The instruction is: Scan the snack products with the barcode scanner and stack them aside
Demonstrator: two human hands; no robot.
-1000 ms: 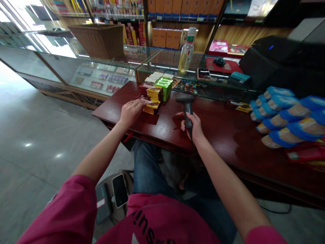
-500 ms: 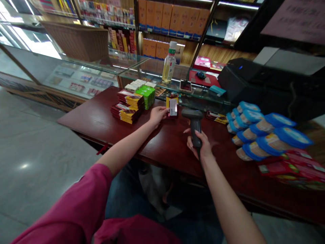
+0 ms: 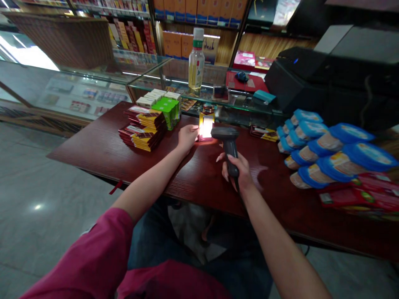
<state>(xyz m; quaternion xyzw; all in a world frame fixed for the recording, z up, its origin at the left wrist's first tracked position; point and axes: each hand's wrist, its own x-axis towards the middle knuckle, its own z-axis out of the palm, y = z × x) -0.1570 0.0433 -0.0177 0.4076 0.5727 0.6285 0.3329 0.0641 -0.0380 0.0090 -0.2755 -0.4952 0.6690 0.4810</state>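
My left hand (image 3: 188, 139) pinches the edge of a yellow and dark red packet (image 3: 205, 136), its labelled face turned toward me and lit bright white. A black barcode scanner (image 3: 230, 151) is upright in my right hand (image 3: 238, 170), fingers wrapped round its handle, a cord running down along my wrist. Its head is just right of the packet, and the light falls on the label. To the left of my left hand stand stacks of similar yellow and dark red packets (image 3: 141, 131), beside green boxes (image 3: 168, 111) and white boxes (image 3: 149, 99).
Tubs with blue lids (image 3: 338, 170) and red packages (image 3: 358, 197) crowd the right side of the dark red table (image 3: 187, 178). Behind it is a glass counter with a bottle (image 3: 196, 68). A few packets (image 3: 263, 133) lie near the glass, by a black machine (image 3: 305, 91).
The scanner head has come closer to the packet, and its light has come on over the label. My left hand still holds the packet. The view has shifted slightly.
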